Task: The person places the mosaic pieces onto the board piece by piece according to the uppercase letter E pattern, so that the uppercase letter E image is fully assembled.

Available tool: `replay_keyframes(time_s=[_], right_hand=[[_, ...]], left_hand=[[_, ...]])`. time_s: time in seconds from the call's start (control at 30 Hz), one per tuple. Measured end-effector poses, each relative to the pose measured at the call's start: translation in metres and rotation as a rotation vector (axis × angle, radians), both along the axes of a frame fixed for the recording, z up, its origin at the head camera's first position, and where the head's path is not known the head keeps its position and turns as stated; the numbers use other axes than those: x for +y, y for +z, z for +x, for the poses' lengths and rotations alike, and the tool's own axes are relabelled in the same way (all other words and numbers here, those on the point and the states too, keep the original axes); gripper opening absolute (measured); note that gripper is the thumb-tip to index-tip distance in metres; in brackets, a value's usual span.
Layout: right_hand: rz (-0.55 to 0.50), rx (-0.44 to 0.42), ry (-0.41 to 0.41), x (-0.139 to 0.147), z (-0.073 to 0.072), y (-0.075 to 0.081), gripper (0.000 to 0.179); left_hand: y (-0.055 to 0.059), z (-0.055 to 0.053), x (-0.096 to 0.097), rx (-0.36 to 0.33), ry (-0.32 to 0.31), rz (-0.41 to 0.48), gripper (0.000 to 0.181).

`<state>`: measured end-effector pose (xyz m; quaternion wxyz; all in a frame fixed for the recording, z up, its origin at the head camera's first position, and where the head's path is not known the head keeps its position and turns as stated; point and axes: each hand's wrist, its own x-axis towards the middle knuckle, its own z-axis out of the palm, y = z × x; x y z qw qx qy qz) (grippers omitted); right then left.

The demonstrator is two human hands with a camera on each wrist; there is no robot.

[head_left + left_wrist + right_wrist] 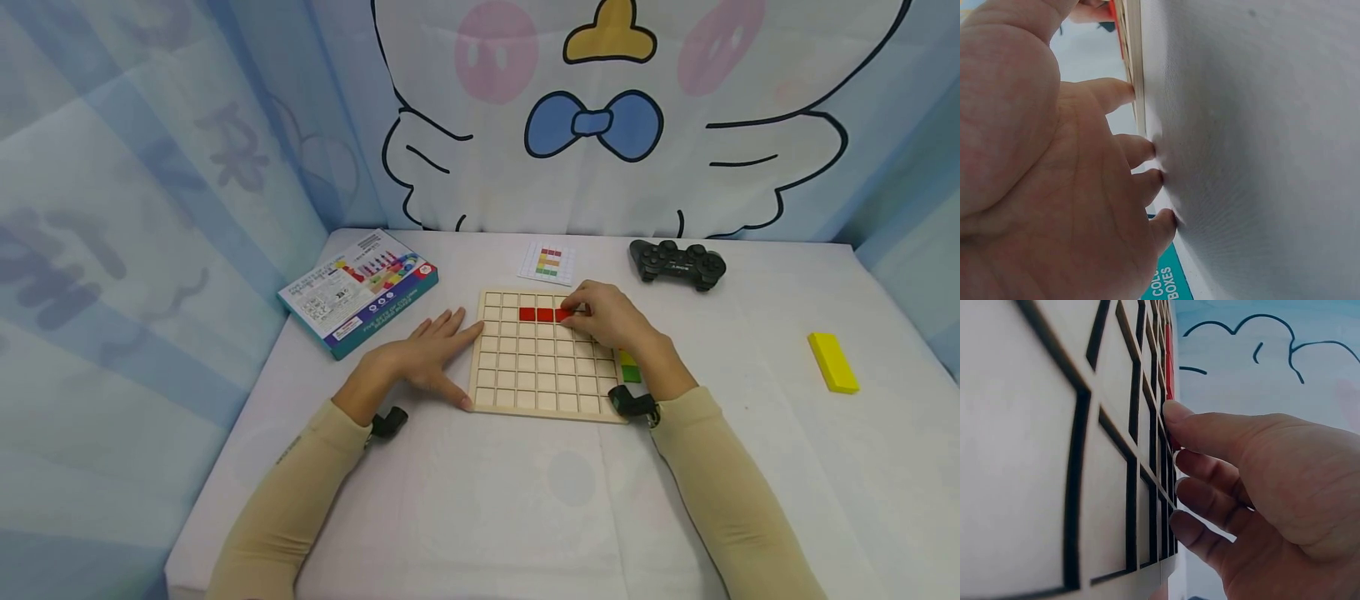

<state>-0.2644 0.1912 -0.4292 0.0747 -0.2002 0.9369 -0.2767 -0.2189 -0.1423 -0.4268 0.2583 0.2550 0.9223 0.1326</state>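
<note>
A light wooden grid board (pixel 527 363) lies flat on the white table. Two red square tiles (pixel 536 314) sit side by side in a row near its far edge. Just right of them, my right hand (pixel 611 315) pinches a third red tile (pixel 562 316) between thumb and index finger, low over the grid. In the right wrist view the thumb and fingertips meet at the red tile (pixel 1170 362) row's end. My left hand (pixel 429 357) is spread, thumb and index finger touching the board's left edge; its other fingertips rest on the tabletop in the left wrist view.
A pattern card (pixel 547 263) with coloured squares lies beyond the board. Yellow and green pieces (pixel 631 373) lie at its right edge, partly hidden by my right hand. A game box (pixel 360 287) is at back left, a black game controller (pixel 678 263) at back right, a yellow block (pixel 833 363) far right.
</note>
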Motion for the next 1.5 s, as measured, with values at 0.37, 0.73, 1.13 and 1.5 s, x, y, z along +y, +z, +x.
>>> replay_keyframes(time_s=[0.37, 0.73, 1.13, 1.5], right_hand=[[-0.035, 0.007, 0.002, 0.001, 0.003, 0.005, 0.033], [-0.071, 0.056, -0.028, 0.005, 0.011, 0.019, 0.033], [-0.059, 0.07, -0.076, 0.033, 0.019, 0.021, 0.034], [-0.03, 0.068, -0.125, 0.062, 0.019, 0.024, 0.034]], left_hand=[[-0.002, -0.001, 0.0, 0.007, -0.002, 0.004, 0.131], [0.001, 0.0, 0.001, -0.009, 0.004, -0.001, 0.131], [0.002, 0.0, 0.001, -0.011, 0.011, -0.007, 0.131], [0.003, 0.0, 0.001, -0.006, 0.002, -0.012, 0.13]])
